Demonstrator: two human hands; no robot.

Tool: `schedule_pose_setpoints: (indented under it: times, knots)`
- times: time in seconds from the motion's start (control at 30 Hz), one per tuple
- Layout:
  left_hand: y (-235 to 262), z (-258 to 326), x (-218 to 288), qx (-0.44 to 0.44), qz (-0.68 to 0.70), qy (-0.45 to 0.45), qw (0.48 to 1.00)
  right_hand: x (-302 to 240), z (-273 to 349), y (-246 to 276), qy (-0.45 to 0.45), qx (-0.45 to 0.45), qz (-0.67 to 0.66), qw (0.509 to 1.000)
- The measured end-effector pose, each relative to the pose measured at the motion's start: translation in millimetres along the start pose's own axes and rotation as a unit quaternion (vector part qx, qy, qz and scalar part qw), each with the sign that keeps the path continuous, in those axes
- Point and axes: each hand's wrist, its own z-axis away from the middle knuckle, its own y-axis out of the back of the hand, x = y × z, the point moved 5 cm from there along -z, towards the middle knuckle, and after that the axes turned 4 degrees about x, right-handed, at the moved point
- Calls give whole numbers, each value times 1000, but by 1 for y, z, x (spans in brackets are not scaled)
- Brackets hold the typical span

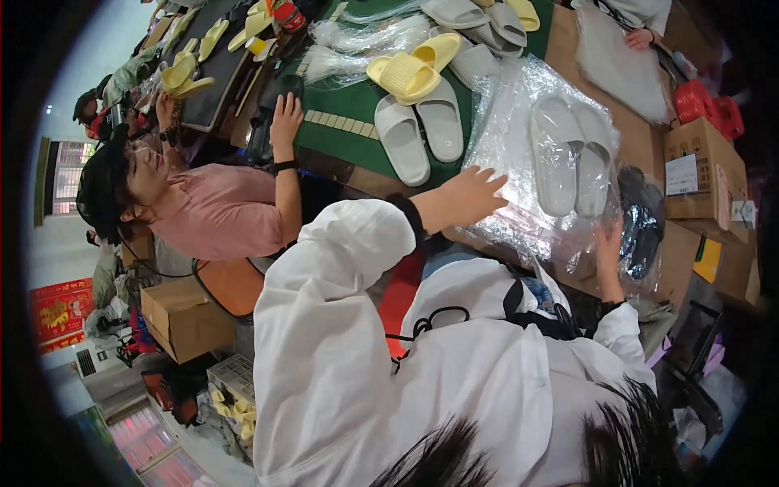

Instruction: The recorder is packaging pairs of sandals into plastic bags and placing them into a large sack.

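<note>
A pair of light grey slippers [558, 158] lies inside a clear plastic bag [519, 114], on top of a pile of similar bags. My left hand [471, 196] is open over the bags' left edge, fingers spread and nothing in them. At the bag's near right corner, my right hand [607, 243] is closed on the plastic, its fingertips partly hidden by glare and film. Left of the pile, two loose grey slippers [400, 144] rest on the green mat, with pale yellow slippers [403, 79] overlapping them.
On the right are a bag of dark slippers [641, 223], a cardboard box [704, 178] and a red container [707, 109]. Clear bags [369, 45] lie at the far side of the green mat [341, 150]. A co-worker in pink [223, 203] sits to the left.
</note>
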Motion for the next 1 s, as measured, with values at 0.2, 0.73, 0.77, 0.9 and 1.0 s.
schedule_pose_setpoints:
  times: [0.2,0.73,0.77,0.9,1.0]
  knots:
    - [5,10,5,-20,3,2,1000,-10,-5,-33,-212,-104,-361,902]
    - [3,-72,11,31,137,128,982,-52,-24,-49,-191,-164,-235,939]
    - [-5,-79,8,57,182,158,969,-59,-25,-47,-181,-167,-238,939]
    - [-56,-86,-8,-20,453,375,809,-79,-31,-49,-168,-161,-280,931]
    - [-60,-97,4,-60,567,449,688,-91,-35,-48,-179,-170,-310,918]
